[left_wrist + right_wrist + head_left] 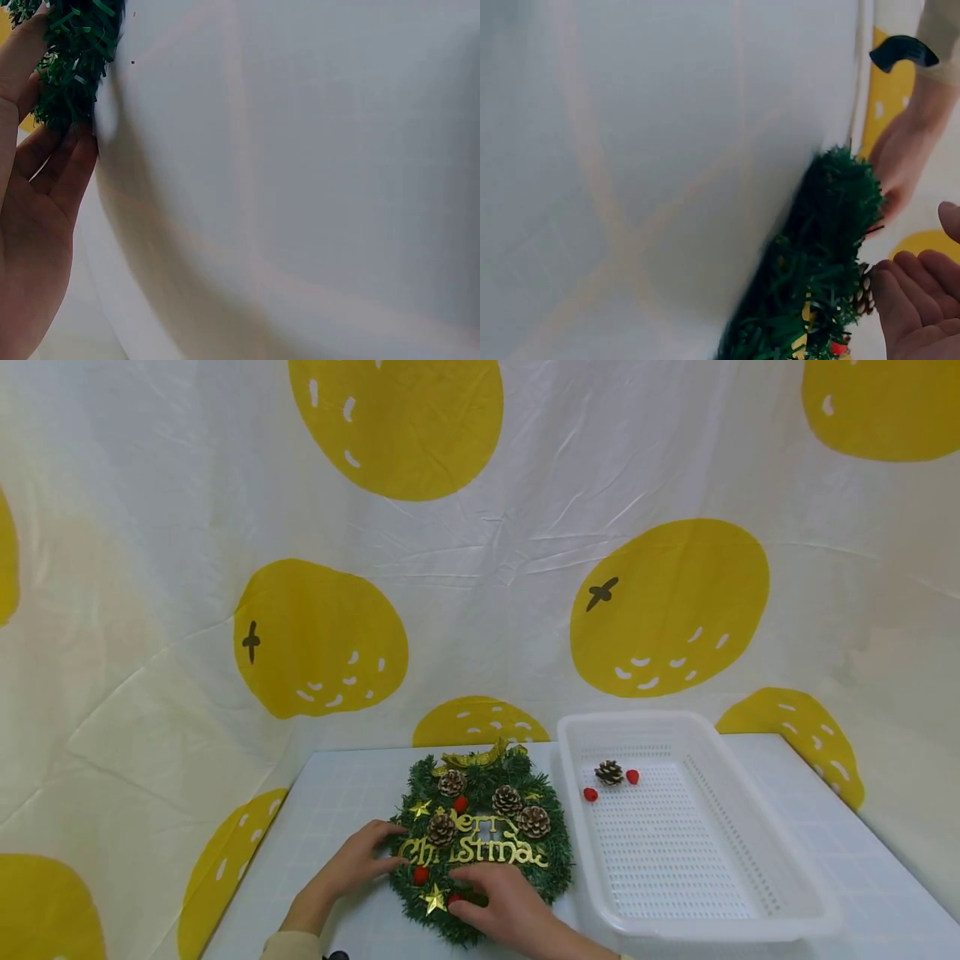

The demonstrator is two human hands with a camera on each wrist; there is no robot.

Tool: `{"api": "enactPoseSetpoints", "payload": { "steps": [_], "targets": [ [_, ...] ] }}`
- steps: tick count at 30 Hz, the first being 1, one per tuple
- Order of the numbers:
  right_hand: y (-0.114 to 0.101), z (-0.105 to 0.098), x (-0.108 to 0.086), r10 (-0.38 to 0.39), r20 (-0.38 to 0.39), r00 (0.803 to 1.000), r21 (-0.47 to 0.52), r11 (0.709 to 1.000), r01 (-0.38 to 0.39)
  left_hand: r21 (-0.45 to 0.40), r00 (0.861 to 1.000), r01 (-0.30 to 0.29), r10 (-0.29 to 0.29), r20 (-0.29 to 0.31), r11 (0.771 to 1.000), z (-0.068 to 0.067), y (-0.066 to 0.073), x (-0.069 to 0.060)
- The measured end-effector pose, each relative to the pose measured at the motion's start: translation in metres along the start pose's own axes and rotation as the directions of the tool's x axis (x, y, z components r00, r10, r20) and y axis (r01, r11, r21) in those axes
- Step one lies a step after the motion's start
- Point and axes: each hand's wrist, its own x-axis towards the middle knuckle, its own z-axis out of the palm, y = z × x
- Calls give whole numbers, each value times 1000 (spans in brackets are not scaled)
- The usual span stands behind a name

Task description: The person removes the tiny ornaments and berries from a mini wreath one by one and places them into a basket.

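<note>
A green Christmas wreath (557,835) lies on the table, carrying gold "Merry Christmas" lettering (487,852), several pinecones (507,799), gold stars (433,900) and small red balls (421,876). At its left edge, my left hand (356,860) holds the greenery (82,52) between thumb and fingers. My right hand (517,910) is over the wreath's lower part, thumb and forefinger apart. A red ball (453,900) shows by the thumb tip, partly hidden. In the right wrist view, the fingers (911,296) are bent beside a pinecone (865,291), with nothing visibly held.
To the right of the wreath stands a white perforated plastic basket (780,860). Inside it lie one pinecone (609,772) and two red balls (633,777). A gold ribbon (472,758) tops the wreath. Behind the table (337,777) hangs a fruit-patterned cloth (510,635).
</note>
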Motion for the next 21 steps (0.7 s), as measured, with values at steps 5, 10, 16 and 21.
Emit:
{"api": "enactPoseSetpoints", "payload": {
  "steps": [5,10,16,21],
  "targets": [
    [3,7,2,14,10,1000,-62,998,-13,-3,1000,6,-6,-1,1000,0,0,-1],
    [8,12,5,40,34,999,-98,995,-36,-12,1000,19,-19,0,1000,1,1,-1],
    [11,14,5,24,35,999,-130,991,-20,-9,1000,26,-26,-3,1000,2,-1,0],
    [13,17,6,-6,45,999,-213,977,16,-17,1000,23,-23,6,1000,2,-3,0]
  ]
}}
